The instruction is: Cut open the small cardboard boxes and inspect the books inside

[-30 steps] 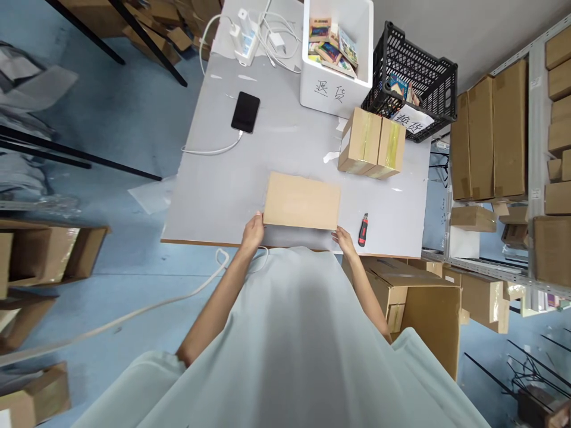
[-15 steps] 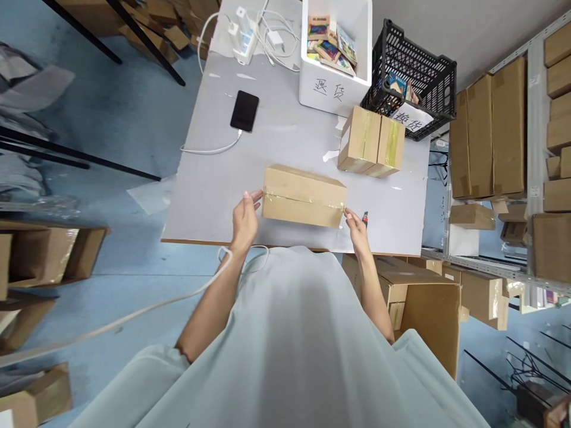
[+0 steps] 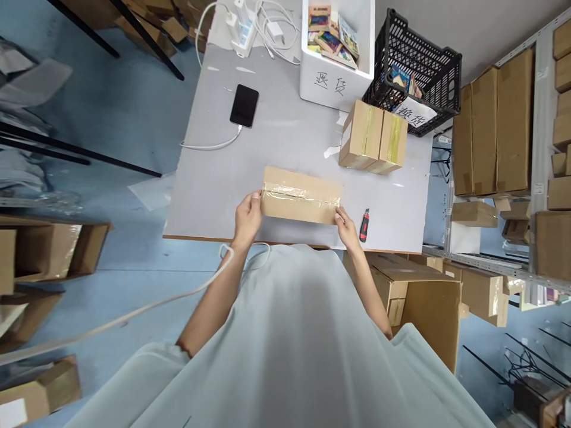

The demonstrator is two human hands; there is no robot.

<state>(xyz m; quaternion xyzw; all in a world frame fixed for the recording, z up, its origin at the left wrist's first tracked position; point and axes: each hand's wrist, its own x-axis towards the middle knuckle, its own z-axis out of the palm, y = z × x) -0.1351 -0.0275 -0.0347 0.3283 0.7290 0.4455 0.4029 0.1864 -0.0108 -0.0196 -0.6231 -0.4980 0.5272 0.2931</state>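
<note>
A long cardboard box [image 3: 301,199] with clear tape along its seam is in front of me at the near side of the grey table [image 3: 196,202]. My left hand [image 3: 248,219] is closed on its left end, thumb near the top edge. At the right end, my right hand [image 3: 347,229] grips the lower corner. To the right of that hand lies a red and black utility knife [image 3: 364,226]. Two smaller taped cardboard boxes [image 3: 375,138] stand side by side farther back on the right.
A white bin [image 3: 336,89] of small colourful boxes and a black plastic crate [image 3: 414,71] stand at the back. A phone [image 3: 244,106] on a cable and a power strip [image 3: 245,35] are at the left. A large open carton [image 3: 428,315] sits below the right edge.
Both hands have closed onto the ends of the long box. Its taped face has tilted more towards me, and the right hand has moved left, uncovering the knife.
</note>
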